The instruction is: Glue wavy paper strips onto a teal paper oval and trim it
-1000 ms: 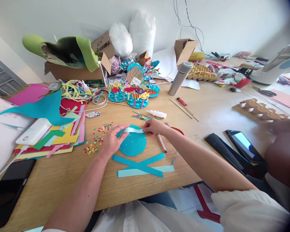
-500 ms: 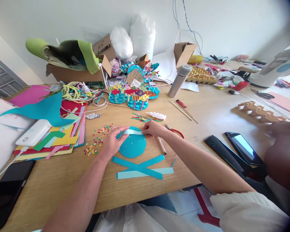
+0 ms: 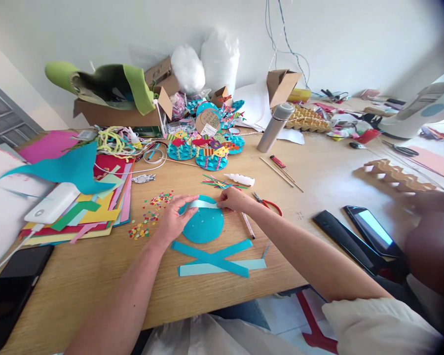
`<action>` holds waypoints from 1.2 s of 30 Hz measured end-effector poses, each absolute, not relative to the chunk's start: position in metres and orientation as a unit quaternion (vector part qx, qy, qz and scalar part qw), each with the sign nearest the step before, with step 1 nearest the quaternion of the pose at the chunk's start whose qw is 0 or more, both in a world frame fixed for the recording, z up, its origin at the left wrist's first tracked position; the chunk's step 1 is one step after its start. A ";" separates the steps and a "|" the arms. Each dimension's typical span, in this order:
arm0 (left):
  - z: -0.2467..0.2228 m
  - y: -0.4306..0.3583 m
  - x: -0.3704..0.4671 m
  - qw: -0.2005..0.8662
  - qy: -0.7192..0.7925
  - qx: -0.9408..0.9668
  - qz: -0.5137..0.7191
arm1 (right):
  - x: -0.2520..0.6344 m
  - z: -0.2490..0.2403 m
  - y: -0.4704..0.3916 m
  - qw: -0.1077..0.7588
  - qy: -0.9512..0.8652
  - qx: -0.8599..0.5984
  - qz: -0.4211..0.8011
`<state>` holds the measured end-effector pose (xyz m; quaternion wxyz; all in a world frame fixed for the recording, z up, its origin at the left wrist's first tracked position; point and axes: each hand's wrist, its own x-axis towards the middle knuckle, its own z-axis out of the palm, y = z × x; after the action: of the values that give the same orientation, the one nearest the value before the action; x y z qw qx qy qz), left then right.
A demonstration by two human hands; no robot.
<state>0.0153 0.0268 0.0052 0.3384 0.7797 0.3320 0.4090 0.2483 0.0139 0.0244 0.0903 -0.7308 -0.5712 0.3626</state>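
A light blue paper strip arches over the upper part of a blue paper disc that carries small pale dots. My left hand is closed on the strip's left end, thumb in front and fingers behind. At the other end, my right hand pinches the strip near the disc's right edge. Below the disc, two darker blue strips lie crossed, with another light blue strip beneath them. Colourful confetti pieces are scattered left of my left hand.
Beyond the disc lie a white glue bottle and thin coloured sticks. Red-handled pliers and a pen are near my right forearm. Coloured paper is stacked left. A grey flask stands behind; another person's blurred arm is at right.
The camera view has shifted slightly, so things sit a little lower in the picture. Both hands keep their hold on the strip; the other person's arm at right has moved slightly.
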 end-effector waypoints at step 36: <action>0.004 0.026 0.015 0.341 0.337 0.774 0.414 | 0.245 0.009 -0.021 0.234 -0.626 -0.713 0.214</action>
<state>0.0150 0.0260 0.0042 0.3410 0.7738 0.3375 0.4135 0.2446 -0.0207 0.0086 0.2338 -0.7128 -0.6257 0.2136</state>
